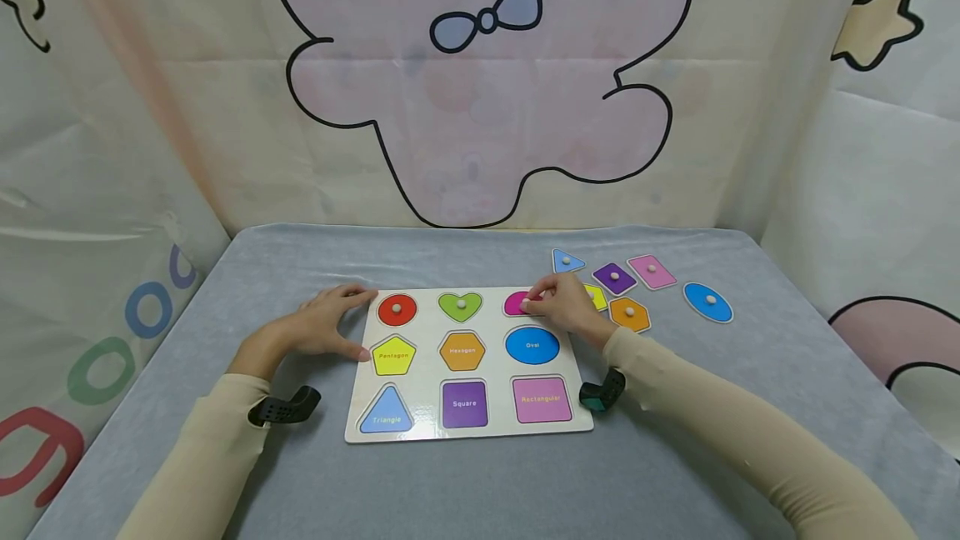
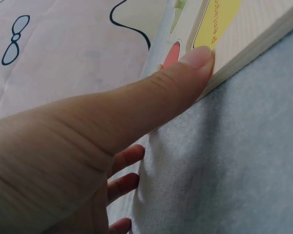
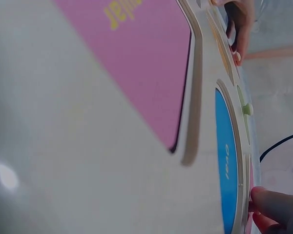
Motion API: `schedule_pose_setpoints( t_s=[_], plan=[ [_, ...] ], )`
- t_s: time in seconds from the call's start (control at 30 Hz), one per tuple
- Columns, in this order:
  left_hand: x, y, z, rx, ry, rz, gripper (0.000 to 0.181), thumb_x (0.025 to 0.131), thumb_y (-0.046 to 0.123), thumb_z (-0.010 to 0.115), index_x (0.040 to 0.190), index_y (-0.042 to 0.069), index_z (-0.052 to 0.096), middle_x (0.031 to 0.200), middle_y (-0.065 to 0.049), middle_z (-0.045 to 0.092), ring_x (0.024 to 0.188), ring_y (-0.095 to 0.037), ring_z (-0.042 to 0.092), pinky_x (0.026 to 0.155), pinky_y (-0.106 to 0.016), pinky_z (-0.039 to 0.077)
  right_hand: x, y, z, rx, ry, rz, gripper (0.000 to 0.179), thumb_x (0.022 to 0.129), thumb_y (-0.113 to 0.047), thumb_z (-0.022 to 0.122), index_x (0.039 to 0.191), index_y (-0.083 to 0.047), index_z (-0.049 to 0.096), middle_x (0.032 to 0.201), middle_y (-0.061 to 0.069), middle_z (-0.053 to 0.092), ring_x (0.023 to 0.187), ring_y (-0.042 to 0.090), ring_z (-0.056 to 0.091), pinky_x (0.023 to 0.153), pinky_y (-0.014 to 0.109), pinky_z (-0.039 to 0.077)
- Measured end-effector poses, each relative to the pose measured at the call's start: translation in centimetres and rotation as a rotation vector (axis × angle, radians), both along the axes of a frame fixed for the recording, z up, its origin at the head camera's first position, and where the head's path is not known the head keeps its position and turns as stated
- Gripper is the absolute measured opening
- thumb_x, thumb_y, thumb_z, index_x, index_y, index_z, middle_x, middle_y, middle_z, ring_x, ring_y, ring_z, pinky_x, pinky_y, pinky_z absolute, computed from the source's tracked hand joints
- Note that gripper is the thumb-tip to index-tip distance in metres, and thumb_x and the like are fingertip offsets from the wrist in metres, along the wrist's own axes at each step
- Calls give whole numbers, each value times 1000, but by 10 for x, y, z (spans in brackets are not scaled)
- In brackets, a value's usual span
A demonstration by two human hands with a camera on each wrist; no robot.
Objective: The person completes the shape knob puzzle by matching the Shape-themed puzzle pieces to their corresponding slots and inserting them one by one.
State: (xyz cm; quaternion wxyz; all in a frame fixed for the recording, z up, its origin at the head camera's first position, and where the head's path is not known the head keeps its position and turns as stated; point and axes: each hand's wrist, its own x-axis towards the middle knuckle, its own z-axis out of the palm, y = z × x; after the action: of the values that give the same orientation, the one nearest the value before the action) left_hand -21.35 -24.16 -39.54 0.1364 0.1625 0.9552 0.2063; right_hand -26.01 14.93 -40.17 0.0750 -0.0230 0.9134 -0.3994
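Observation:
A white wooden shape puzzle board lies on the cloth between the hands. At its far right corner my right hand pinches the small knob of a magenta piece with a rounded left end; the hand covers its right part. The right wrist view shows the thumb and a finger of this hand at the knob. My left hand rests against the board's left edge, the thumb lying straight on the rim beside the yellow pentagon recess. A red circle piece and green heart piece sit in the top row.
Right of the board lie loose knobbed pieces: a blue triangle, purple square, pink rectangle, orange hexagon, blue oval and a partly hidden yellow piece. Grey cloth covers the table; printed curtains surround it.

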Motion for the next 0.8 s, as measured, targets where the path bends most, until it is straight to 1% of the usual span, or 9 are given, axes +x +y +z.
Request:
schedule_pose_setpoints(
  t_s=[0.27, 0.4, 0.6, 0.8],
  plan=[
    [1, 0, 1, 3, 1, -2, 104, 75, 50, 85, 158, 11, 35, 159, -23, 32, 143, -48, 29, 112, -76, 23, 0, 0, -1, 15, 5, -7, 18, 89, -21, 78, 98, -6, 74, 82, 8, 53, 85, 21, 48, 61, 25, 40],
    [0, 0, 0, 3, 1, 0, 104, 75, 50, 85, 158, 12, 34, 159, -22, 32, 143, -47, 29, 112, -76, 23, -2, 0, -2, 21, -3, -7, 19, 89, -23, 79, 98, -6, 75, 89, 10, 58, 88, 22, 49, 62, 25, 41],
    [0, 0, 0, 5, 1, 0, 104, 75, 50, 85, 158, 12, 34, 159, -22, 32, 143, -47, 28, 113, -76, 22, -2, 2, 1, 28, -29, 9, 24, 88, -25, 79, 103, -6, 76, 98, 11, 58, 95, 22, 48, 64, 24, 41],
    [1, 1, 0, 3, -8, 7, 104, 75, 49, 85, 158, 12, 34, 159, -22, 32, 143, -48, 28, 113, -77, 20, -1, 4, 3, 38, -33, 36, 32, 88, -28, 80, 110, -6, 76, 97, 11, 57, 92, 20, 47, 62, 22, 42]
  ],
)
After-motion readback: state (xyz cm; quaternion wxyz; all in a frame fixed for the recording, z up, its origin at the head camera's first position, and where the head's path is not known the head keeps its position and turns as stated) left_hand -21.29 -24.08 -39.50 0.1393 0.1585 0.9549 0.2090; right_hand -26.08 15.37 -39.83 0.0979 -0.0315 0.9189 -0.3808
